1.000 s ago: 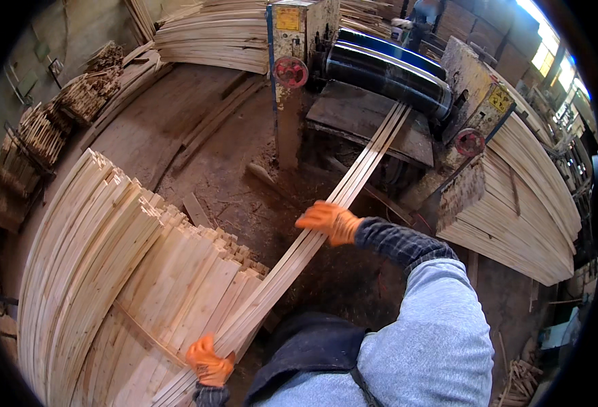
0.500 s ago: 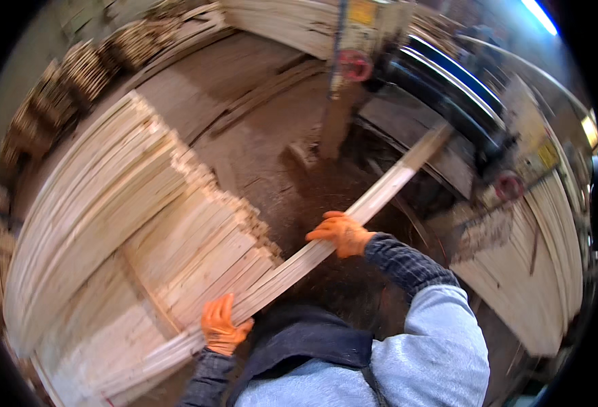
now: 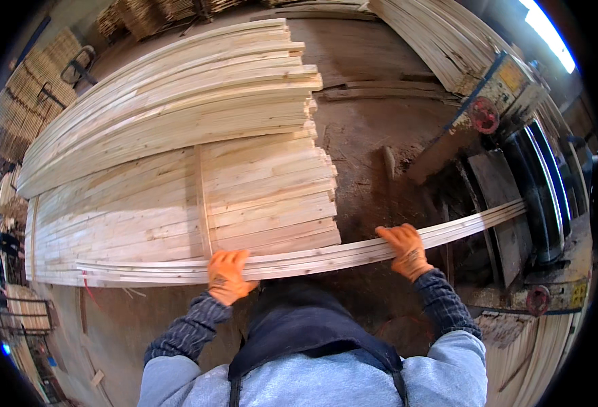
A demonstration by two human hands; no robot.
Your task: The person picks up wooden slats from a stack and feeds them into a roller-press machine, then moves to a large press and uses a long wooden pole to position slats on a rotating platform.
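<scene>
Several long, thin wooden strips lie side by side across my front. My left hand, in an orange glove, is closed over them near the front edge of the board stack. Farther right, my right hand, also orange-gloved, grips the same strips, fingers over the top. Their right ends rest over the metal plate of a machine, close to its dark rollers. The left part of the strips lies along the front of the stack. My palms are hidden.
The large stack of pale boards, with a crosswise batten, fills the left. Red handwheels sit on the machine. Another board pile stands at the far right, and more boards lie at the near right. Loose slats lie on the floor.
The view has swung round, so the stack and strips now run nearly crosswise and the machine stands at the right. The strips' right ends are now close to the rollers. Both hands remain on the strips.
</scene>
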